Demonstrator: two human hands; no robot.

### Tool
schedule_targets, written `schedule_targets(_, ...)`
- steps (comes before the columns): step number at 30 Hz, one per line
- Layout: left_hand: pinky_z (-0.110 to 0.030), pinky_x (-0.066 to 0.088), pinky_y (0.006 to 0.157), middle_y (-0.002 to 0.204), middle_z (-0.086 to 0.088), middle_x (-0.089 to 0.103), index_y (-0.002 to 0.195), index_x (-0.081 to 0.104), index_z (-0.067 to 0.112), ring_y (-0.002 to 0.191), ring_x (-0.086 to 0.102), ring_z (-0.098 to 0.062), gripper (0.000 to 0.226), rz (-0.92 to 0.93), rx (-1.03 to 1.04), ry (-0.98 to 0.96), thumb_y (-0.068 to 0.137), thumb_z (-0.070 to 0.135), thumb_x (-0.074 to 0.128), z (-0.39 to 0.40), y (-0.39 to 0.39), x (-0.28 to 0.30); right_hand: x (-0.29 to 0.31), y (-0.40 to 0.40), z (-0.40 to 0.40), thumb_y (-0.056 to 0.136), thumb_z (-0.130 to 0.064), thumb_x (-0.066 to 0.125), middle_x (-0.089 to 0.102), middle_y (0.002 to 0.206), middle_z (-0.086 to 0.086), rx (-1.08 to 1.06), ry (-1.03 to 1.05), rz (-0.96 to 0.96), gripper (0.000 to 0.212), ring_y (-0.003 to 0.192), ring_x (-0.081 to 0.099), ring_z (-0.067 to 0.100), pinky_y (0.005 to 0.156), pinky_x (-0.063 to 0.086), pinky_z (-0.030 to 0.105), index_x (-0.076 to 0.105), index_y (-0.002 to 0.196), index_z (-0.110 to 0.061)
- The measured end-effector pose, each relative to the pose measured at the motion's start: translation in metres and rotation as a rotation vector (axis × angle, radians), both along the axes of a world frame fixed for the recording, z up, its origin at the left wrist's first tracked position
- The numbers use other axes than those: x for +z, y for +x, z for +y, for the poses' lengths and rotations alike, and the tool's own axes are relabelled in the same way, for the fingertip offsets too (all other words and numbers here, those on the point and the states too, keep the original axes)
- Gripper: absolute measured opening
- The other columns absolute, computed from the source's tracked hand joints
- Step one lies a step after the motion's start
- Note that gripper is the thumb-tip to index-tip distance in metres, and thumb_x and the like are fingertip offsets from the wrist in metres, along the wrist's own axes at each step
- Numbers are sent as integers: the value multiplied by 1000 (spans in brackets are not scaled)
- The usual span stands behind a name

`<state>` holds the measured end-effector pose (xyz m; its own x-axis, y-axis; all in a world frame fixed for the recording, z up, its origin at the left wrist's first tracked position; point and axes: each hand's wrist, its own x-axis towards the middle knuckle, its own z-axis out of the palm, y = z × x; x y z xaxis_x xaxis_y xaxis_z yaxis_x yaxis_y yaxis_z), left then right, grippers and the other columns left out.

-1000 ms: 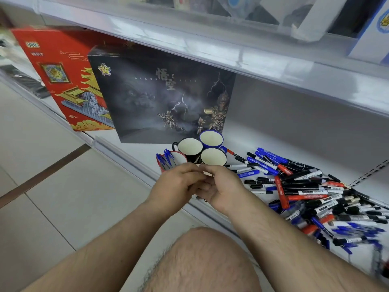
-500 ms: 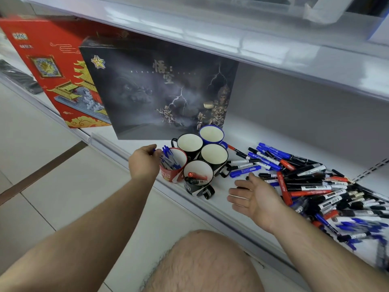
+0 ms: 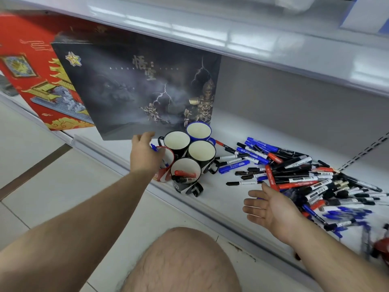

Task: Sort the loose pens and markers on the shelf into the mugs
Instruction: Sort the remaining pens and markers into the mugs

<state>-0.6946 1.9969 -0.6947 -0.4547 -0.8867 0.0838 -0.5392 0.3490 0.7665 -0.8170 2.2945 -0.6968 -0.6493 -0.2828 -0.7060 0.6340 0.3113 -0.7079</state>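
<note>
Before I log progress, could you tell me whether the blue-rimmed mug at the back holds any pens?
No, the blue-rimmed mug shows only its bare cream inside.

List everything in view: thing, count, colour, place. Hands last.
mugs: five, one red, one blue, three black, clustered on the shelf's left part
pens in red mug: a few, blue, under the left hand
markers in front mug: a few, red and black
loose pens and markers: many, blue, black, red, piled right of the mugs
dark box: one, behind the mugs
red box: one, left of the dark box
shelf: white
left hand: over the red mug
right hand: open, near the pile
</note>
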Motion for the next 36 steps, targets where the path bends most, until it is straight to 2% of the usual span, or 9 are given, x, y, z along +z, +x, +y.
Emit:
schedule_targets(4,-22,40,78,107,5,51,118,63,18,72,56,-12,38,44,-328,-163,81,17,76,39,-24,38,1,-4,13,102,-42,46,71,92,18,-18,14,13,44,80,68,33,72,54,41,65,108,-3)
schedule_targets(9,-7,38,72,95,9,52,112,66,17,72,52,13,34,-49,-784,-351,79,16,77,90,-50,76,3,-11,32,101,-42,49,71,87,15,-53,17,43,41,76,67,31,69,52,39,65,102,-3)
schedule_targets(15,-33,48,88,112,1,54,120,59,19,105,56,-18,37,-461,-1141,-433,85,28,69,156,-87,60,-18,-5,73,99,-28,54,70,82,10,-29,175,183,21,69,64,22,67,49,34,64,98,-10)
schedule_targets(20,-33,49,90,127,-3,54,128,55,21,111,56,-22,42,-683,-1171,-317,88,32,65,211,-109,1,-41,-2,123,94,-20,53,66,70,3,109,369,410,25,60,57,16,58,45,27,65,72,-23)
schedule_targets(22,-33,49,91,127,-5,53,128,56,21,112,55,-23,44,-711,-1157,-246,88,34,66,229,-114,-25,-45,-8,142,92,-18,51,64,69,1,138,509,512,22,57,57,9,51,42,22,66,76,-18)
schedule_targets(26,-39,47,95,133,-7,47,134,50,23,119,49,-27,51,-722,-1065,-148,88,40,65,253,-124,-62,-52,-28,176,88,-13,49,63,72,8,7,693,525,17,66,53,25,54,39,25,64,81,-8)
schedule_targets(29,-42,45,97,136,-10,40,138,43,27,123,43,-30,54,-728,-986,-182,89,41,62,257,-136,-75,-66,-42,189,87,-17,51,66,94,9,20,772,467,23,83,60,28,70,49,29,66,102,-9)
schedule_targets(32,-45,39,106,147,-13,28,145,35,35,132,33,-32,58,-733,-959,-255,92,44,56,257,-152,-83,-71,-49,192,86,-21,51,46,133,17,124,868,349,52,101,59,30,84,50,33,49,137,-10)
schedule_targets(36,-48,32,111,157,-18,14,153,20,41,141,21,-37,64,-714,-905,-107,96,49,48,263,-177,-87,-82,-74,193,87,-25,43,43,132,17,333,984,251,49,99,47,28,98,37,40,44,133,-9)
